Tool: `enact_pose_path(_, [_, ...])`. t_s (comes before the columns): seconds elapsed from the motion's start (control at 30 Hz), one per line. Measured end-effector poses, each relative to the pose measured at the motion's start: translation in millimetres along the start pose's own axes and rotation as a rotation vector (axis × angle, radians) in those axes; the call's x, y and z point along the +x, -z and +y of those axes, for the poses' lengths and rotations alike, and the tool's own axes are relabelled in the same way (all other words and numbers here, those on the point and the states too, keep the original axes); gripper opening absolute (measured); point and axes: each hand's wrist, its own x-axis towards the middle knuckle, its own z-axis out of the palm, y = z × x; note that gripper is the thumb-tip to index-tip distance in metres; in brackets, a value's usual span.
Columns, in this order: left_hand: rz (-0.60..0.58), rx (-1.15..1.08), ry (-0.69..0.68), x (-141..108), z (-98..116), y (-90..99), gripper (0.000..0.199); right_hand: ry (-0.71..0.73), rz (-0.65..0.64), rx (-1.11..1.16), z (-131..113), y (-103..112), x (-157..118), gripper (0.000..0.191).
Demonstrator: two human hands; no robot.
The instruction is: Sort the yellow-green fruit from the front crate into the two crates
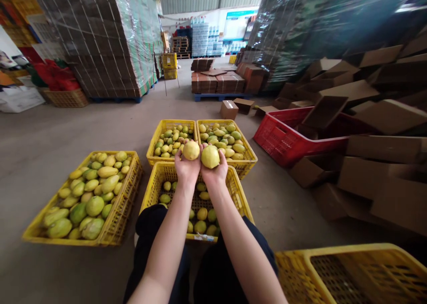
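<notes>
1. Left hand [187, 169]: fingers curled around yellow fruit [191, 151]; right hand [215, 175]: likewise, greener fruit [210, 156].
2. Both side by side, above near crate's [238, 190] far end.
3. Judged firm, fairly weighty, bruisable; I'd cup undersides, not pinch.

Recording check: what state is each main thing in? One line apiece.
Left hand, palm up, holding a yellow fruit
Right hand, palm up, holding a yellow-green fruit
Centre crate, partly filled
Left crate, heaped
Back left crate, filled with fruit
Back right crate, filled with fruit
Red crate, cardboard inside
Left stack, film-wrapped
Right stack, film-wrapped
</notes>
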Motion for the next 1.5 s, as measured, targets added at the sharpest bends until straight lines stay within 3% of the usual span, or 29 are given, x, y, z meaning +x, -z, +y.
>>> enact_pose_path(0.17, [0.068, 0.063, 0.002, 5.5, -4.6, 4.6, 0.034, -0.008, 0.174, -0.074, 2.3, -0.1, 7.6, 0.041])
enact_pose_path(0.5, [0.083, 0.078, 0.023, 4.8, -6.3, 6.4, 0.03, 0.053, 0.214, -0.081, 1.4, -7.2, 2.9, 0.036])
enact_pose_path(0.7, [0.133, 0.059, 0.002, 5.3, -9.9, 0.4, 0.026, 0.008, 0.201, -0.044, -1.5, -10.7, -0.7, 0.027])
enact_pose_path(0.83, [0.185, 0.01, -0.089, 6.2, -8.9, -3.8, 0.017, -0.015, 0.096, -0.037, -1.0, -8.6, -2.3, 0.017])
enact_pose_path(1.17, [0.025, 0.058, -0.086, -2.9, 4.2, -5.1, 0.027, 0.025, -0.198, -0.048, 3.8, -3.6, -6.5, 0.007])
enact_pose_path(1.5, [-0.033, -0.083, -0.021, -4.8, 3.6, -1.8, 0.039, -0.002, -0.039, 0.04, -0.6, -6.9, -7.2, 0.009])
